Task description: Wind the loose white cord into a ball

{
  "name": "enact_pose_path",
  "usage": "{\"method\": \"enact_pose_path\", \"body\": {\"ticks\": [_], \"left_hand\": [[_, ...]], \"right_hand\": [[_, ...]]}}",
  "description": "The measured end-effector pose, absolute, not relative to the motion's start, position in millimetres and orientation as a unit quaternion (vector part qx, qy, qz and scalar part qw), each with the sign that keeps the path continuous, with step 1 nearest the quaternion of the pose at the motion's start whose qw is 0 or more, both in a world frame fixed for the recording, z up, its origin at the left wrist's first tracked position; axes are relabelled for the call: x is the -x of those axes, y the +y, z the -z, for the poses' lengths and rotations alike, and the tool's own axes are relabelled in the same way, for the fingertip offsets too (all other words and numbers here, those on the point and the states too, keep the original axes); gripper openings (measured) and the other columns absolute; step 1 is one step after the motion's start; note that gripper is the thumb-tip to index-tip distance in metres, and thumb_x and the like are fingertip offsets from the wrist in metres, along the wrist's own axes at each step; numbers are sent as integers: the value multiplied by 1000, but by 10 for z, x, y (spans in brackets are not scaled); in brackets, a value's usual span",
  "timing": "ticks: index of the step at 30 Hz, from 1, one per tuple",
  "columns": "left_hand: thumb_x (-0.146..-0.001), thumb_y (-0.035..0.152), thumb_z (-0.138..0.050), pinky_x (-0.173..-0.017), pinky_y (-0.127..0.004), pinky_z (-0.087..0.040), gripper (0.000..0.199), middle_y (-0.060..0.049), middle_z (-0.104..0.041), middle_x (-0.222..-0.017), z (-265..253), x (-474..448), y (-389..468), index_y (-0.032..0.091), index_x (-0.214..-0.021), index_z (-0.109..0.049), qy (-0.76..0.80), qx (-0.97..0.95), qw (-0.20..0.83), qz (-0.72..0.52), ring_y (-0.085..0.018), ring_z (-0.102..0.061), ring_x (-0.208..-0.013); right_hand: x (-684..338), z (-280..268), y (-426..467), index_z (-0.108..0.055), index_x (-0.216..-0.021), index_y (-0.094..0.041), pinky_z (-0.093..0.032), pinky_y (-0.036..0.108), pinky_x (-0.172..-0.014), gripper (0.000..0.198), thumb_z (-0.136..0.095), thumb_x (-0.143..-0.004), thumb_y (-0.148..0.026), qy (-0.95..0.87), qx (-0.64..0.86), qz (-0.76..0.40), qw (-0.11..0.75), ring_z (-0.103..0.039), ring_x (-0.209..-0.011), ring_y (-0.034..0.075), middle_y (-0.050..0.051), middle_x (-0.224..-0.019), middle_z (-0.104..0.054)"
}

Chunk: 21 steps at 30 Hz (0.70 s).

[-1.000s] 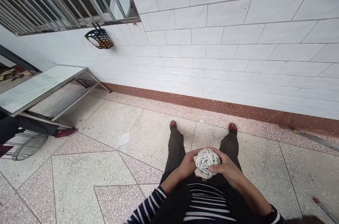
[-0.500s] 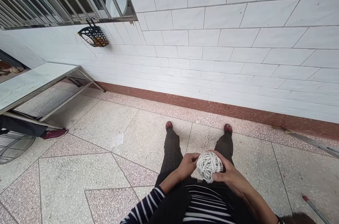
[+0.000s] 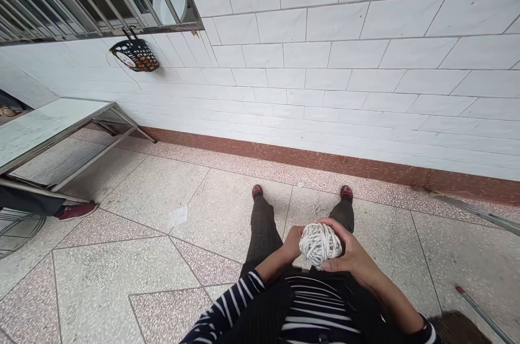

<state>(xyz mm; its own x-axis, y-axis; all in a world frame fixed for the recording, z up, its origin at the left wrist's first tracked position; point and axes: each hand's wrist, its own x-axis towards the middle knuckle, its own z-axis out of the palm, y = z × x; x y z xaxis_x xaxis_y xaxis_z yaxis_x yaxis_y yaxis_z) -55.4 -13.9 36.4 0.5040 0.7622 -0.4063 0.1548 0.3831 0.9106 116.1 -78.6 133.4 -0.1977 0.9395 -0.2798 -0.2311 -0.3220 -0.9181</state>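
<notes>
A ball of white cord [image 3: 320,245] with dark gaps between its wraps is in front of my waist. My right hand [image 3: 352,258] cups it from the right, thumb along the near side and fingers round the far side. My left hand [image 3: 293,242] is curled against its left side, the fingertips partly hidden behind the ball. Beyond the ball, loose pale strands [image 3: 317,206] lie on the floor between my feet.
A white tiled wall [image 3: 325,78] rises ahead. To the left are a glass-topped table [image 3: 52,122] and another person's shoe [image 3: 78,211]. A black basket [image 3: 136,56] hangs from the window bars. A paper piece [image 3: 177,217] and a red-tipped stick [image 3: 481,311] lie lower down.
The ball has turned slightly and moved up a little in view. My left fingers have gone from a visible pinch to partly behind it. The view has shifted slightly.
</notes>
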Motion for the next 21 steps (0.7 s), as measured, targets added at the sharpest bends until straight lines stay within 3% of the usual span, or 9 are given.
{"method": "enact_pose_path", "body": {"ticks": [2,5,8,13,18,21], "left_hand": [[-71,46,-77,-67,-34,-53,35,-4,-65,-63,-329,601,-263,16,-59,-62,453,-491,715,-206,-20,-62,-66],[-78,61,-69,-63,-30,-53,48,-5,-66,-65,-398,743,-356,13,-70,-66,407,-459,757,-225,-16,-62,-60],[-76,68,-70,-60,-26,-51,57,-4,-65,-63,-533,891,-341,12,-78,-66,392,-449,768,-233,-14,-62,-57],[-71,64,-78,-60,-25,-47,54,-4,-65,-59,-605,957,-334,12,-72,-64,378,-453,787,-180,-13,-61,-54],[-71,61,-78,-74,-28,-52,53,-6,-70,-75,-512,960,-338,10,-80,-70,376,-447,781,-220,-15,-65,-71],[-77,60,-72,-75,-28,-52,49,-6,-69,-74,-458,992,-301,11,-81,-71,396,-486,749,-214,-15,-63,-72]], "right_hand": [[-1223,-1317,-756,-60,-129,-28,-48,44,-101,91,-98,-47,-32,-356,476,-662,456,-63,-114,33,7,-122,-68],[-1300,-1280,-662,-58,-129,-27,-49,44,-99,91,-98,-48,-31,-312,512,-639,482,-64,-110,31,5,-117,-69],[-1326,-1220,-573,-59,-128,-26,-48,45,-101,90,-98,-47,-32,-291,551,-606,495,-65,-108,31,4,-111,-71],[-1292,-1209,-581,-62,-128,-25,-48,46,-103,88,-99,-49,-32,-323,531,-626,471,-64,-114,33,7,-119,-71],[-1313,-1371,-689,-61,-133,-26,-49,48,-104,92,-99,-49,-30,-308,480,-668,479,-62,-122,36,10,-129,-68],[-1338,-1444,-747,-65,-131,-27,-49,49,-106,93,-100,-45,-28,-295,450,-694,478,-58,-129,38,10,-135,-66]]}}
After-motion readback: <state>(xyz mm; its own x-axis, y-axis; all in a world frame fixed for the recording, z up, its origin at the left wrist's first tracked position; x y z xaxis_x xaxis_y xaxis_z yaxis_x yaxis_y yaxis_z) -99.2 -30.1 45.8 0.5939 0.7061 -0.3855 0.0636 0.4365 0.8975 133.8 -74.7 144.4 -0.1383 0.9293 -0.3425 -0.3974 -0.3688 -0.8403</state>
